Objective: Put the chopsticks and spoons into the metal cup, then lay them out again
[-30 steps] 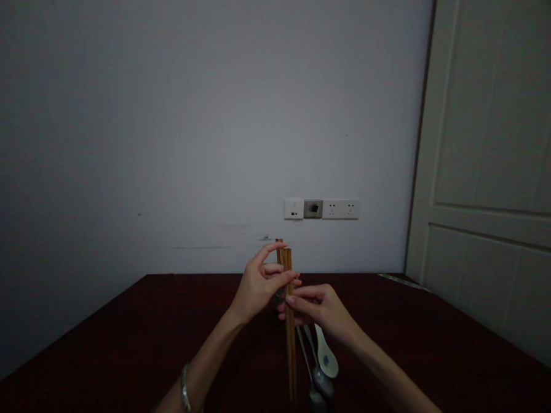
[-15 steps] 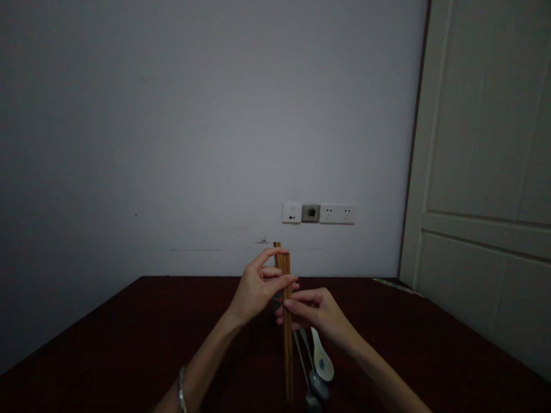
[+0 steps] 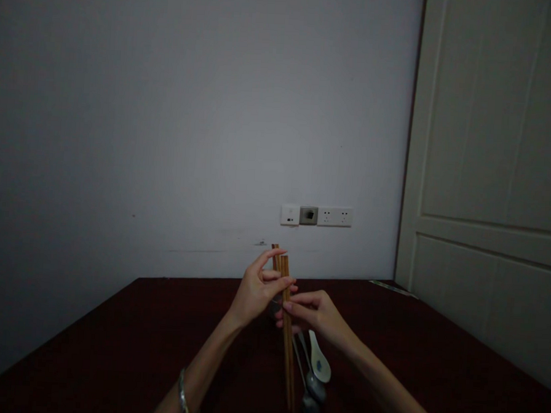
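Several brown wooden chopsticks (image 3: 288, 361) stand tilted in front of me, in a bundle with their upper ends spread a little into two groups. My left hand (image 3: 253, 295), a silver bangle on its wrist, is closed around their upper part, thumb in front. Lower down, my right hand (image 3: 320, 317) pinches the same chopsticks between thumb and fingers. On the table just right of their lower ends lie a white soup spoon (image 3: 319, 364) with a blue mark and two metal spoons (image 3: 316, 387). A dim object behind my fingers is mostly hidden.
The dark red table (image 3: 180, 349) reaches back to a pale wall (image 3: 214, 135). Sockets and switches (image 3: 334, 216) are set in the wall. A light panelled door (image 3: 489, 181) stands on the right. A thin strip (image 3: 391, 288) lies at the table's back right edge.
The view has shifted slightly. Both hands keep the same grip, and the chopsticks' upper ends look marginally more apart. The spoons stay in place on the table.
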A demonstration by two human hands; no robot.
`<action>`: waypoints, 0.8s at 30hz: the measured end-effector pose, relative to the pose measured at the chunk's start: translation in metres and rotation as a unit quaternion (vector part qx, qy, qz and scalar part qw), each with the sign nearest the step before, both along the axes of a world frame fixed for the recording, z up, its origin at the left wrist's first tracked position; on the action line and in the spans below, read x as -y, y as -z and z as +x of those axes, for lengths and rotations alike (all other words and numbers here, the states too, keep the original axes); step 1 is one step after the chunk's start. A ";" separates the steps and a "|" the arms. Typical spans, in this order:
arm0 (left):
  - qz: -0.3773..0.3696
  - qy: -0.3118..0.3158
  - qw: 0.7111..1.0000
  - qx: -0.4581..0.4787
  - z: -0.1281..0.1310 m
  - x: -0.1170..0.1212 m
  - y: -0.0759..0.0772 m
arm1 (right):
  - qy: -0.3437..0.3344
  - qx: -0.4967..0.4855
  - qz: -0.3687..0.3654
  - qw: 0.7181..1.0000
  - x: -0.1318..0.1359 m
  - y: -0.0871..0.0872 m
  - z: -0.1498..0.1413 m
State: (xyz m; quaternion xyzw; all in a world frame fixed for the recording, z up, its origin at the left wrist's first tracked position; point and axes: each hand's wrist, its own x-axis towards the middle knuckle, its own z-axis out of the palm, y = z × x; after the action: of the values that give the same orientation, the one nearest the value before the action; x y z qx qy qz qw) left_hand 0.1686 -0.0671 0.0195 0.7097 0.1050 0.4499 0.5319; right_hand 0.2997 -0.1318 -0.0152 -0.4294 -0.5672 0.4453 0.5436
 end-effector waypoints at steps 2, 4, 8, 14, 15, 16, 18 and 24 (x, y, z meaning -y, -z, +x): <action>-0.002 0.002 1.000 0.000 0.000 0.000 0.000 | 0.001 0.004 -0.004 1.000 0.000 -0.001 0.000; -0.006 0.004 1.000 -0.001 -0.001 0.000 0.000 | -0.001 0.001 -0.005 1.000 0.000 -0.001 0.000; -0.010 0.000 1.000 0.000 0.000 -0.001 0.000 | 0.001 -0.008 -0.006 1.000 0.001 -0.001 -0.001; -0.012 -0.003 1.000 -0.007 0.000 -0.002 0.001 | 0.005 -0.008 -0.003 1.000 0.003 0.000 -0.002; -0.013 -0.003 1.000 -0.010 0.000 -0.002 0.001 | 0.005 -0.008 -0.002 1.000 0.003 0.000 -0.002; -0.015 -0.003 1.000 -0.011 0.000 -0.002 0.001 | 0.006 -0.006 -0.002 1.000 0.002 0.000 -0.002; -0.018 -0.005 1.000 -0.010 0.001 -0.002 0.001 | 0.008 -0.003 -0.003 1.000 0.002 0.001 -0.002; -0.020 -0.010 1.000 0.003 0.003 -0.007 0.004 | 0.056 -0.016 -0.006 0.998 -0.001 0.002 -0.002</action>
State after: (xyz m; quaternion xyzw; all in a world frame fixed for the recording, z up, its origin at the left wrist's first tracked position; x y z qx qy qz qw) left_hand 0.1718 -0.0604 0.0159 0.6965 0.1196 0.4550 0.5418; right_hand 0.2978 -0.1310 -0.0174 -0.4564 -0.5309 0.4244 0.5742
